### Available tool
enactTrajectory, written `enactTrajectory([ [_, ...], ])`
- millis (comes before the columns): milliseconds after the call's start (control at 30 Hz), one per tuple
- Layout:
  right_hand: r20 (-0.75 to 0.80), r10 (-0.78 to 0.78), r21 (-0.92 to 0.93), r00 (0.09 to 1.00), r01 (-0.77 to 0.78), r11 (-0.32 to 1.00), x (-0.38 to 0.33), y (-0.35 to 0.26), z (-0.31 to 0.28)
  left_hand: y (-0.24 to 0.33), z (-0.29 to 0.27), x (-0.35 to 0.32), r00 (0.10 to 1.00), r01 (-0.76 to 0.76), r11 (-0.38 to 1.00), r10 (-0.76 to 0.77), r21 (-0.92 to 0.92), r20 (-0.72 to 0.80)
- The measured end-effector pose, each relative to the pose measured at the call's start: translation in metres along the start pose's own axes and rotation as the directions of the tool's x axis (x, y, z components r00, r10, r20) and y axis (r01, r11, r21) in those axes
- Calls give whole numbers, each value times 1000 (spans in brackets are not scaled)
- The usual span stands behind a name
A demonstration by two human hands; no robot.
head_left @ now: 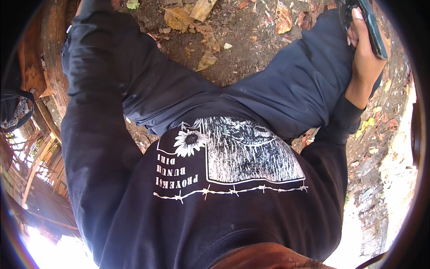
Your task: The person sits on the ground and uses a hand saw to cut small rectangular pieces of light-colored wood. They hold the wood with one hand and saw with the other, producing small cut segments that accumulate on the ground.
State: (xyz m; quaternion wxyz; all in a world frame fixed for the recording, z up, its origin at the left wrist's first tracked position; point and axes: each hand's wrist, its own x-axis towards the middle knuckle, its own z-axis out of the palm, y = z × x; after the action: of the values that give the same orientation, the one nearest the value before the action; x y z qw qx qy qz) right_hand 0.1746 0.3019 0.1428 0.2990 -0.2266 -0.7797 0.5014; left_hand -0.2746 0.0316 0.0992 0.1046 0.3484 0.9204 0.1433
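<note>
Nearest is the dark shirt [215, 210] with its white print, filling the lower frame. Beyond it, the right hand [365, 58] rests on the knee of the dark trousers [295, 85]; its fingers [354, 27], pressed together, curl round a flat dark device [374, 27], partly cut off above them. The left hand is out of sight past the sleeve [89, 112]. Dry leaves [179, 18] lie farthest out.

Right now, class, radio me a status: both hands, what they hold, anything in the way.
Right hand grips a dark flat handset beside the right knee. Left hand out of frame, left sleeve stretched forward. Dry leaves on bare soil between the legs.
</note>
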Motion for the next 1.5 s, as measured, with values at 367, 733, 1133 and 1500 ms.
enactTrajectory([
  [367, 31, 50, -100, 998, -47, 994, 6, -8, 1, -56, 67, -3, 982, -127, 986, 140, 109, -126],
  [733, 48, 22, 13, 999, -23, 1000, 4, -3, -1, 59, 47, -31, 980, -176, 977, 186, -121, 72],
  [1133, -82, -81, 242, 993, 99, 965, 8, 2, -19, 114, -26, -192, 978, -206, 969, 208, -132, 1],
  [1500, -142, -147, 207, 979, 174, 963, 7, 23, -33, 131, -58, -189, 974, -184, 981, 190, -61, 121],
])
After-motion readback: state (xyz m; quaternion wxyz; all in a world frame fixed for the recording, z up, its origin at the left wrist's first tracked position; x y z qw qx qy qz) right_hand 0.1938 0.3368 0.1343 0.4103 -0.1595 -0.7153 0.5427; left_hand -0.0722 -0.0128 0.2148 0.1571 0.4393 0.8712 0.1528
